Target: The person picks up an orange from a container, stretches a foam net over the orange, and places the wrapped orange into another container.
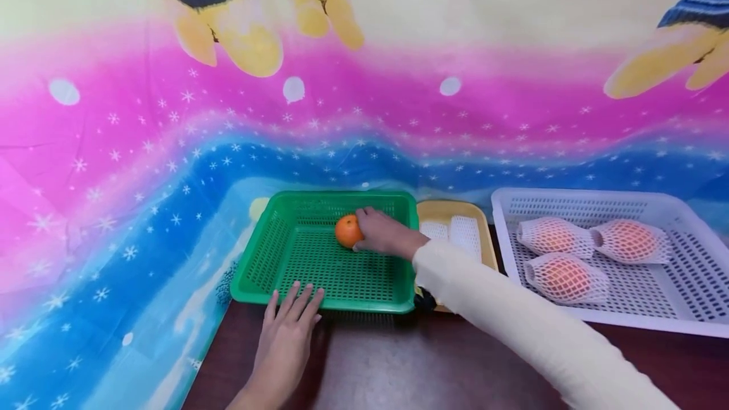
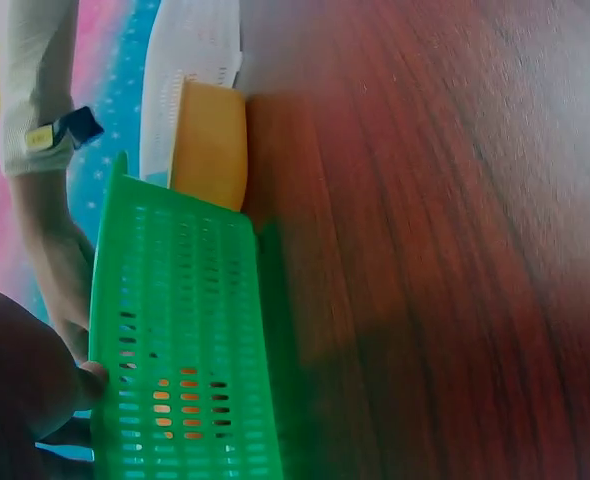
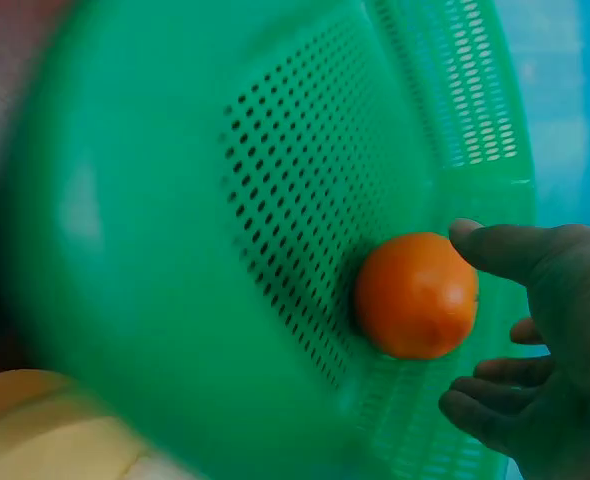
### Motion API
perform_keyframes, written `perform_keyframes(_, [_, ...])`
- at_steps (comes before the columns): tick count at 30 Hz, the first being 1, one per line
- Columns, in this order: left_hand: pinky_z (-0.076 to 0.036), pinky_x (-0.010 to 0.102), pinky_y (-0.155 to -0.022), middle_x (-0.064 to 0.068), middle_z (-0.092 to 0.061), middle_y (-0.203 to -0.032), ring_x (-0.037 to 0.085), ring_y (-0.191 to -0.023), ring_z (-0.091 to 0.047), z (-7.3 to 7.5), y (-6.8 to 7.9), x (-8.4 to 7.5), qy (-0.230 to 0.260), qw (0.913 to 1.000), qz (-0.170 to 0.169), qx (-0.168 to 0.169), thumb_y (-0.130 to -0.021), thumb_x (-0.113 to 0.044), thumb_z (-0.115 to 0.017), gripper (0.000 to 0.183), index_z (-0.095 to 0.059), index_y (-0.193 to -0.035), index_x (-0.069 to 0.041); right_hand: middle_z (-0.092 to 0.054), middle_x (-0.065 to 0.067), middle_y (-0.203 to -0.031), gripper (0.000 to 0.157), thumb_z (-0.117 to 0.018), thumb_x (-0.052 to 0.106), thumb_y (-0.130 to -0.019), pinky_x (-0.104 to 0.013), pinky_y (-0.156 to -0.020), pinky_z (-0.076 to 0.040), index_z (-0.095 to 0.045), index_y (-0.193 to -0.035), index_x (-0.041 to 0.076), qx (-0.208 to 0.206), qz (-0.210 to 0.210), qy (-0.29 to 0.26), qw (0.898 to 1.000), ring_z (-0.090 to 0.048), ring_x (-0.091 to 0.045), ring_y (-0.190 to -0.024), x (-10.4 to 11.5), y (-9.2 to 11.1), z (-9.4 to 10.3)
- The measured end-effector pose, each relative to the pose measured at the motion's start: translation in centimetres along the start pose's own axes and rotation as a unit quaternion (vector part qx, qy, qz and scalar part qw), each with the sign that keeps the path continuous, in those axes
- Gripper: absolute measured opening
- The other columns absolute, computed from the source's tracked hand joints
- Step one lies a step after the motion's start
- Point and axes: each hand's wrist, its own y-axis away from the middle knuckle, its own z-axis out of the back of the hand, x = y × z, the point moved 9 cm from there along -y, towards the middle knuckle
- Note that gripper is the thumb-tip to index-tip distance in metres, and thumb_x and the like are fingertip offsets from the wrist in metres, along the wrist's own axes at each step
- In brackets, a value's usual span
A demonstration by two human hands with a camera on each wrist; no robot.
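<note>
A green plastic basket with slotted walls stands on the table, and one orange lies on its floor. My right hand reaches over the basket's right side, beside the orange. In the right wrist view the thumb comes close to the orange, while the other fingers are spread apart from it, so a gap shows. My left hand rests at the basket's near rim with fingers extended. The left wrist view shows a dark, partly cropped part of that hand at the rim, and the orange shows through the slots.
To the right of the green basket sits a tan tray with white foam net sleeves. Beyond it stands a white basket holding three net-wrapped round fruits. A printed cloth hangs behind the dark wooden table.
</note>
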Motion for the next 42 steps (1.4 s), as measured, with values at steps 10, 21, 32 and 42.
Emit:
perform_keyframes(10, [-0.053, 0.051, -0.101, 0.009, -0.075, -0.122, 0.031, -0.12, -0.069, 0.3, -0.5, 0.4, 0.046, 0.9986, 0.015, -0.02, -0.085, -0.007, -0.08, 0.039, -0.075, -0.124, -0.013, -0.049, -0.019, -0.142, 0.075, -0.08, 0.03, -0.09, -0.045, -0.095, -0.054, -0.042, -0.149, 0.002, 0.024, -0.056, 0.006, 0.998, -0.057, -0.032, -0.119, -0.6, -3.2, -1.9])
perform_keyframes(21, [-0.056, 0.049, -0.098, 0.006, -0.077, -0.118, 0.028, -0.116, -0.071, 0.4, -0.7, 0.1, 0.042, 0.9983, 0.023, -0.033, -0.085, -0.009, -0.081, 0.035, -0.077, -0.12, -0.015, -0.024, -0.024, -0.16, 0.093, -0.081, 0.03, -0.09, -0.049, -0.097, -0.055, -0.025, -0.16, 0.004, 0.017, -0.109, -0.022, 0.994, -0.049, -0.038, -0.134, -0.9, -4.6, -3.1])
perform_keyframes(32, [-0.056, 0.05, -0.098, 0.007, -0.077, -0.118, 0.028, -0.115, -0.071, 0.2, -1.2, 0.3, 0.044, 0.9984, 0.031, -0.015, -0.086, -0.01, -0.081, 0.034, -0.078, -0.119, -0.014, -0.05, -0.015, -0.146, 0.08, -0.086, 0.033, -0.083, -0.044, -0.095, -0.055, -0.047, -0.147, 0.005, -0.009, -0.014, 0.042, 0.999, -0.051, -0.032, -0.128, 0.0, -4.8, -2.0])
perform_keyframes(42, [-0.053, 0.057, -0.099, 0.012, -0.068, -0.135, 0.032, -0.129, -0.062, 0.5, -3.7, 2.6, 0.164, 0.9752, 0.145, 0.03, -0.101, -0.027, -0.066, 0.037, -0.068, -0.135, -0.013, -0.054, -0.014, -0.139, 0.075, -0.087, 0.024, -0.08, -0.044, -0.093, -0.054, -0.053, -0.144, 0.005, -0.059, 0.057, -0.101, 0.992, -0.055, -0.03, -0.121, 0.5, -2.4, 0.4])
